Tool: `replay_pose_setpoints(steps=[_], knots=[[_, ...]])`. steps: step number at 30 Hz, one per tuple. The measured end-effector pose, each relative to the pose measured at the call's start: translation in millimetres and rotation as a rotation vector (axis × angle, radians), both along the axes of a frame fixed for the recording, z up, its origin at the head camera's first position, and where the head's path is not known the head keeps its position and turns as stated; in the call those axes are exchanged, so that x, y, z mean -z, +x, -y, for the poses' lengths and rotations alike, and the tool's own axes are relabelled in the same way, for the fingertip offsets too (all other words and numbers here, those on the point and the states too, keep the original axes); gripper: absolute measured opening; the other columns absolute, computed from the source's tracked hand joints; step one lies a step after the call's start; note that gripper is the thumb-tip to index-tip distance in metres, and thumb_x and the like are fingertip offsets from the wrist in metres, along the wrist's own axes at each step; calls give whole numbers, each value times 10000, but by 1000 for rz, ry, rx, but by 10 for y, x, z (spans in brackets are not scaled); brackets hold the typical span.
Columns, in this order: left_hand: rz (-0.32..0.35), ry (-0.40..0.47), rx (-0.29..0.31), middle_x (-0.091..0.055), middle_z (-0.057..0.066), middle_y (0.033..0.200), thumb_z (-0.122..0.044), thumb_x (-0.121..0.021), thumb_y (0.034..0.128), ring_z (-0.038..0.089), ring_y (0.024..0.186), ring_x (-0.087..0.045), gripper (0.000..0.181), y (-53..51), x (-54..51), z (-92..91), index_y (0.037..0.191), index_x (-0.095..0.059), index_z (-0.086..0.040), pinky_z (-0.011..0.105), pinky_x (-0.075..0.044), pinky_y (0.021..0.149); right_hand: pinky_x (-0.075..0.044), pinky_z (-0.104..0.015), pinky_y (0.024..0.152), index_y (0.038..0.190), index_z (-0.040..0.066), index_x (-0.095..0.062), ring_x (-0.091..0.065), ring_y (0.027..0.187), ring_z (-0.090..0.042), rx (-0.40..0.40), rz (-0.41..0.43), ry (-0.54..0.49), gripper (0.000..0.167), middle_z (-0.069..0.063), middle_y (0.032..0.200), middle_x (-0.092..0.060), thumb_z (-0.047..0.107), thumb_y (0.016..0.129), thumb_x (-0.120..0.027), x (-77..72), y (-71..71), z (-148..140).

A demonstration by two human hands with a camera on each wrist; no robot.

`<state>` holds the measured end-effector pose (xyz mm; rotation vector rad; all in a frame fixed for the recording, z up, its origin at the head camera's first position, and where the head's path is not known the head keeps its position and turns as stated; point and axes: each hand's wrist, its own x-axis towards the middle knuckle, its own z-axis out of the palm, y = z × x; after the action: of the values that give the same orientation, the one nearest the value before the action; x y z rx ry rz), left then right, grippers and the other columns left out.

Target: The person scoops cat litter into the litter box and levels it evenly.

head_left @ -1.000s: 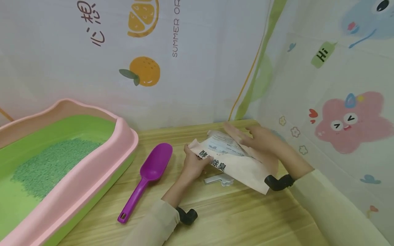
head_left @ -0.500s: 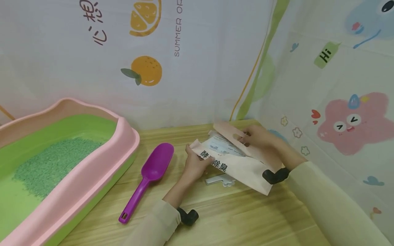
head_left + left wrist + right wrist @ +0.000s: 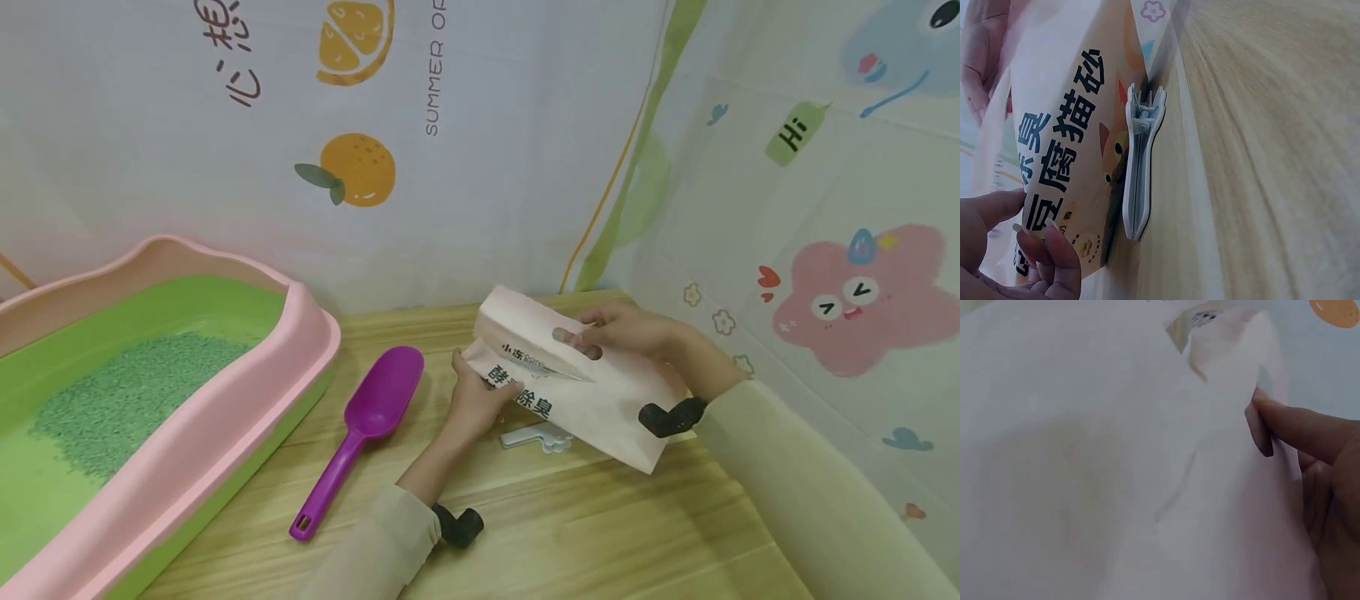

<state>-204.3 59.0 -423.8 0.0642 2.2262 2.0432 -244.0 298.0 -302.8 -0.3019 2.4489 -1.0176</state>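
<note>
A pale pink cat litter bag (image 3: 585, 408) with dark Chinese lettering lies on the wooden table at the right. My left hand (image 3: 476, 404) pinches its left edge, thumb on the printed face. On the upper panel, my right hand (image 3: 626, 329) grips by the handle cutout; the right wrist view shows the thumb (image 3: 1310, 428) at that hole. The panel lies folded over toward the left hand, hiding most of the blue-and-white label inside. Partly under the bag's near edge rests a pale grey sealing clip (image 3: 1142, 175), touched by neither hand.
A purple scoop (image 3: 382, 396) lies left of the left hand. Farther left stands a green litter box with a pink rim (image 3: 303, 321), holding green pellets (image 3: 142, 400). Printed cloth walls (image 3: 487, 208) rise behind and to the right.
My right hand has taken hold of the bag's upper panel at its cutout and brought it leftward and down, covering the label. The left hand has kept its place on the edge.
</note>
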Motion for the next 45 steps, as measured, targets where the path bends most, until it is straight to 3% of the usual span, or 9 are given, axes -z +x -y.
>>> replay_pose_setpoints(steps=[5, 8, 12, 16, 23, 28, 39, 42, 45], knots=[[-18, 1, -8, -665, 171, 1070, -145, -796, 848, 149, 573, -540, 1224, 9, -11, -22, 1571, 185, -31, 320, -538, 518, -507, -263, 655, 998, 42, -618, -591, 763, -137, -24, -32, 127, 148, -25, 884, -597, 187, 986, -595, 67, -42, -17], [-47, -13, -16, -675, 174, 1057, -141, -796, 846, 172, 572, -558, 1230, 14, -17, -33, 1573, 192, -47, 341, -549, 543, -489, -283, 699, 1044, 62, -658, -589, 782, -164, -94, -155, 271, 189, -58, 892, -627, 225, 1019, -564, 109, -45, 16], [-93, -60, -34, -687, 169, 1099, -148, -803, 837, 187, 760, -633, 1214, 9, -13, -38, 1584, 148, -43, 360, -561, 765, -519, -445, 946, 1338, 6, -593, -664, 1066, -322, -132, -378, 456, 396, -201, 1161, -701, 277, 1068, -492, 151, 43, 122], [-93, -79, -33, -686, 164, 1112, -164, -802, 846, 196, 746, -640, 1204, 2, -15, -31, 1598, 134, -74, 354, -564, 750, -428, -574, 1113, 1509, -23, -405, -525, 1345, -449, -72, -587, 553, 558, -270, 1465, -527, 308, 1068, -494, 169, 219, 252], [-97, -94, -13, -677, 120, 911, -177, -804, 853, 141, 539, -555, 1195, -2, -34, -13, 1603, 121, -77, 305, -528, 542, -512, -565, 1002, 1368, 28, -596, -606, 1257, -407, 16, -941, 633, 814, -199, 1377, -625, 666, 866, -659, 369, 808, 408], [-113, -112, -13, -683, 111, 888, -192, -809, 850, 139, 535, -563, 1201, -18, -49, -18, 1601, 119, -62, 302, -527, 563, -476, -584, 1036, 1420, 18, -516, -577, 1283, -429, 116, -963, 751, 1019, -203, 1410, -592, 708, 717, -775, 632, 1115, 393], [-126, -110, 29, -672, 96, 804, -173, -805, 857, 164, 579, -602, 1203, -8, -30, 57, 1598, 136, -63, 285, -514, 555, -388, -616, 1129, 1477, 8, -463, -511, 1371, -421, 107, -936, 881, 834, -226, 1511, -498, 472, 848, -756, 995, 1234, 353], [-143, -220, 48, -672, 102, 797, -221, -787, 879, 182, 608, -606, 1195, 34, -31, 74, 1599, 157, -89, 295, -499, 560, -409, -595, 1122, 1475, 10, -469, -539, 1350, -408, 96, -908, 863, 768, -218, 1504, -510, 406, 878, -744, 1050, 1222, 350], [-228, -508, 53, -680, 159, 961, -324, -768, 895, 240, 734, -633, 1142, 145, -86, 83, 1618, 90, -110, 345, -500, 598, -434, -581, 1102, 1486, 16, -455, -543, 1346, -407, 94, -865, 843, 697, -211, 1511, -505, 352, 924, -692, 1092, 1210, 346]])
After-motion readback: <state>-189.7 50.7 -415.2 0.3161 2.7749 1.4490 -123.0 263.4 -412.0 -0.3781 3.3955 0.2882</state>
